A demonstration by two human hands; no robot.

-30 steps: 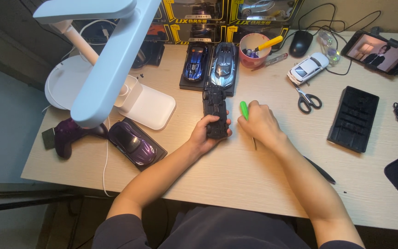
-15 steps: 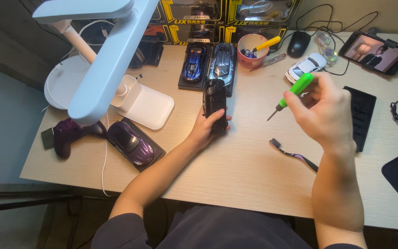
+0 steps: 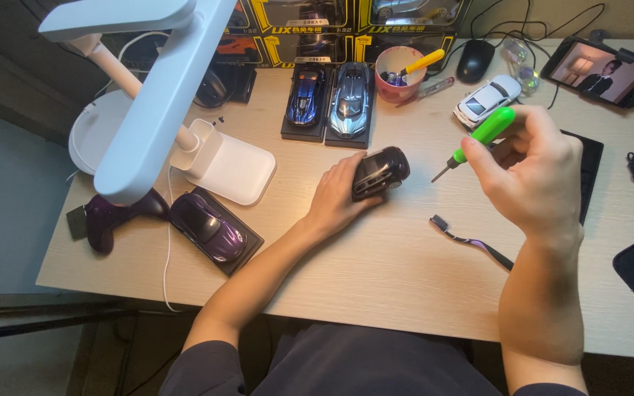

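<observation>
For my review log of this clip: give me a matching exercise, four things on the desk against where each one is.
Things:
1. Green screwdriver
2. Black model car
3. Purple car
4. Pink cup

Places:
A. On a black base near the desk's left front, under the lamp arm
B. At the back, right of the silver-blue car
C. In the right hand, raised off the desk
D. Under the left hand, mid-desk

Pairs: 1-C, 2-D, 3-A, 4-B

pale wooden desk [image 3: 376,257], purple model car [image 3: 210,226], strap [image 3: 471,240]
</observation>
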